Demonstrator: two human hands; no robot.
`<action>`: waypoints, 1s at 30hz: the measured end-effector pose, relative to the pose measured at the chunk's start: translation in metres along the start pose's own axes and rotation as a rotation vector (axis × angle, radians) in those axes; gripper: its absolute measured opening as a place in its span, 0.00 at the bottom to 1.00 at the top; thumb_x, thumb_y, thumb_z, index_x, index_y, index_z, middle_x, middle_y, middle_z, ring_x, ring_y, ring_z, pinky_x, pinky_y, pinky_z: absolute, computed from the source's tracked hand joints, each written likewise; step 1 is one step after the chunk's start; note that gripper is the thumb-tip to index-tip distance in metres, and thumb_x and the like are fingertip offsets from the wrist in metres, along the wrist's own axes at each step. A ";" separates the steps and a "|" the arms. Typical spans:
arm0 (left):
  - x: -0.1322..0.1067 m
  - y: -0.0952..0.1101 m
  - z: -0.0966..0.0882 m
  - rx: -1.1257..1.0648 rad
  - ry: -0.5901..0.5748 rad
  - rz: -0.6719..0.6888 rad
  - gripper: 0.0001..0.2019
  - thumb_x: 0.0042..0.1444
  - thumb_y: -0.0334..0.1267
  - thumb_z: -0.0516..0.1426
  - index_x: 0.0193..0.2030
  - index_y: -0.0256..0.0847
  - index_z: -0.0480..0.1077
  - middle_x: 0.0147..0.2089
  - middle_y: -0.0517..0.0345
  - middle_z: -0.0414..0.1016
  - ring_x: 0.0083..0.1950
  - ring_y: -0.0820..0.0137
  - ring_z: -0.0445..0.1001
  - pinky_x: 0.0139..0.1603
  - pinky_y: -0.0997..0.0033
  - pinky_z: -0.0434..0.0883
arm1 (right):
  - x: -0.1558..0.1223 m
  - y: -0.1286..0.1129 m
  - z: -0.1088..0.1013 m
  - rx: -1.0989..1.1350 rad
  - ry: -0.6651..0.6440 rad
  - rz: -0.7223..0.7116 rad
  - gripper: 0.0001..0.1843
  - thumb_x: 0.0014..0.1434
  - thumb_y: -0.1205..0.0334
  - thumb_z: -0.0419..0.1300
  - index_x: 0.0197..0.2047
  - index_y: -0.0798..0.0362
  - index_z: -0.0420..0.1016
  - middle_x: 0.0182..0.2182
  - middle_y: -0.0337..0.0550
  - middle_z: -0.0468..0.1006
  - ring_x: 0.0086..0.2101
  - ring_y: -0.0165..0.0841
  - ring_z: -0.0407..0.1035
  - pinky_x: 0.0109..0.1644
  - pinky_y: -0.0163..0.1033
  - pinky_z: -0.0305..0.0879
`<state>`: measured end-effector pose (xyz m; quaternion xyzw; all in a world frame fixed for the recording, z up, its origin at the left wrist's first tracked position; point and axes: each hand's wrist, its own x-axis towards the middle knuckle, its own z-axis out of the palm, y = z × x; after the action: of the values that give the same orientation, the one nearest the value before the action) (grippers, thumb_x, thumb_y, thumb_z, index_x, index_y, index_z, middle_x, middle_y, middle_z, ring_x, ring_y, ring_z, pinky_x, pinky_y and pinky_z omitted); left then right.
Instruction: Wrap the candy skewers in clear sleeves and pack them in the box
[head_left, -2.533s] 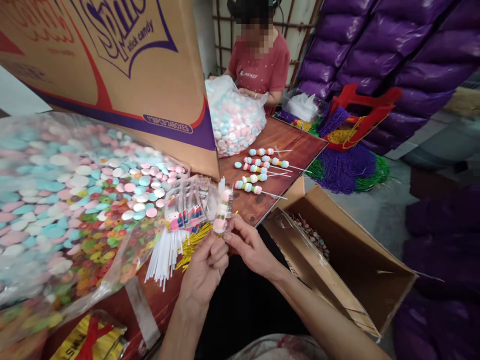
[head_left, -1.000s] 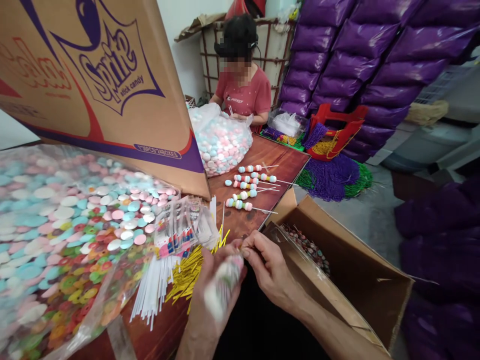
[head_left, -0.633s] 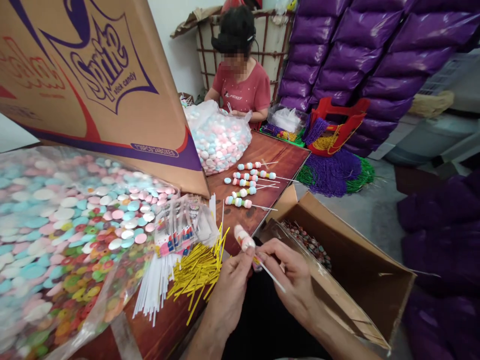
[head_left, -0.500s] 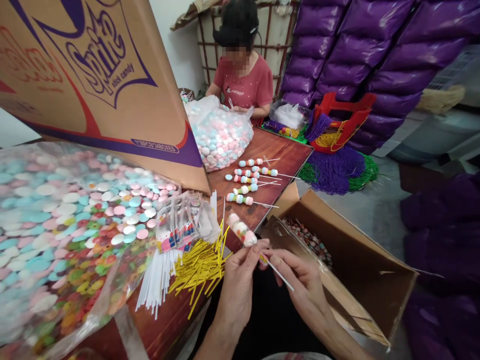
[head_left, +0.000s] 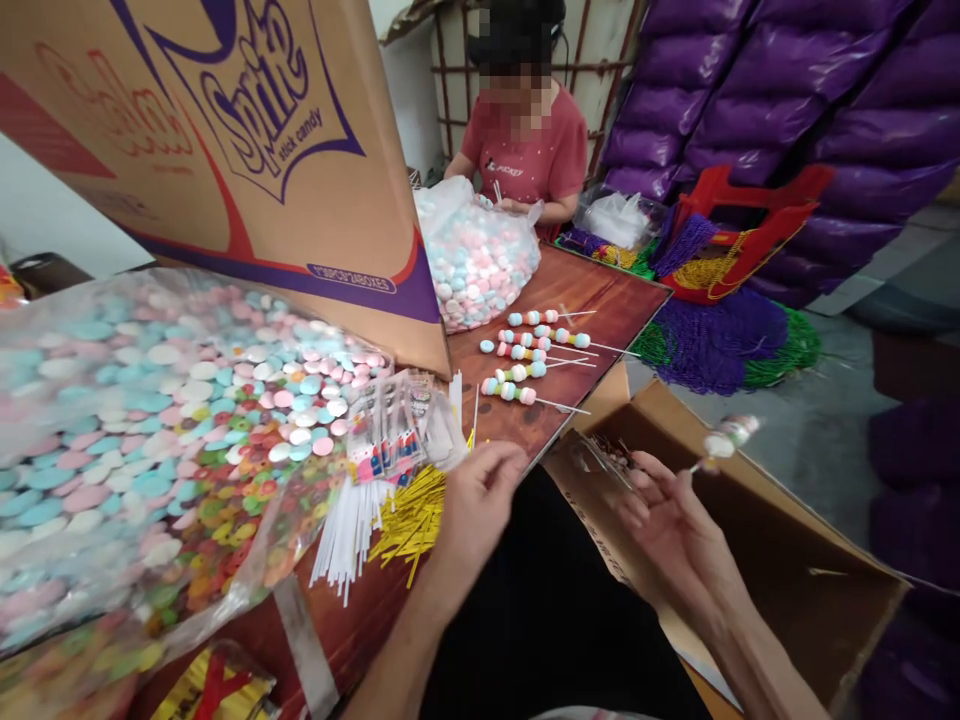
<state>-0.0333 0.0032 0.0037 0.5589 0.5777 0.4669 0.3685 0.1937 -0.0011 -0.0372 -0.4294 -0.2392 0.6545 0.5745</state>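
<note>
My right hand (head_left: 675,525) reaches over the open cardboard box (head_left: 825,560) on the right. Its fingertips pinch the stick of a wrapped candy stick (head_left: 726,438), which is blurred, and the other fingers are spread. My left hand (head_left: 476,500) hovers at the table edge with loosely bent fingers and nothing in them. It is just right of a pile of yellow twist ties (head_left: 409,515). Beside the ties lie white sticks (head_left: 346,525) and clear printed wrappers (head_left: 390,435). Several bare candy skewers (head_left: 525,365) lie further back on the wooden table (head_left: 615,300).
A big clear bag of pastel disc and ring candies (head_left: 172,420) fills the left. A tilted "stick candy" carton (head_left: 247,150) stands behind it. A person in a red shirt (head_left: 529,150) works at a second candy bag (head_left: 476,260). Bead strings (head_left: 720,335), a red basket (head_left: 750,215) and purple sacks (head_left: 787,90) sit right.
Both hands held the wrapped candy stick together in front of me. Now my right hand has carried it right over the box, and my left hand has let go and stays by the ties.
</note>
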 end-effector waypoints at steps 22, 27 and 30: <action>0.201 -0.039 0.006 0.627 0.124 -0.012 0.06 0.59 0.29 0.53 0.41 0.37 0.70 0.43 0.46 0.75 0.45 0.60 0.74 0.49 0.62 0.67 | 0.167 -0.009 0.075 -1.810 -0.079 -0.902 0.15 0.68 0.62 0.53 0.38 0.50 0.81 0.42 0.48 0.76 0.43 0.40 0.62 0.46 0.45 0.49; 0.161 -0.030 -0.006 0.562 0.082 0.055 0.10 0.59 0.30 0.53 0.48 0.38 0.70 0.41 0.51 0.77 0.41 0.65 0.76 0.46 0.67 0.68 | 0.141 -0.011 0.059 -1.586 -0.046 -0.860 0.15 0.68 0.61 0.52 0.38 0.51 0.80 0.35 0.44 0.78 0.36 0.34 0.68 0.40 0.39 0.53; 0.126 -0.031 -0.010 0.513 0.029 0.082 0.10 0.59 0.32 0.54 0.46 0.39 0.72 0.39 0.52 0.78 0.38 0.65 0.76 0.42 0.67 0.68 | 0.110 -0.007 0.050 -1.442 -0.015 -0.806 0.14 0.67 0.60 0.52 0.39 0.50 0.80 0.34 0.42 0.79 0.34 0.33 0.71 0.35 0.36 0.55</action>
<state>-0.0650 0.1289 -0.0110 0.6503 0.6595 0.3274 0.1872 0.1583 0.1149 -0.0374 -0.5697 -0.7399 0.0868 0.3472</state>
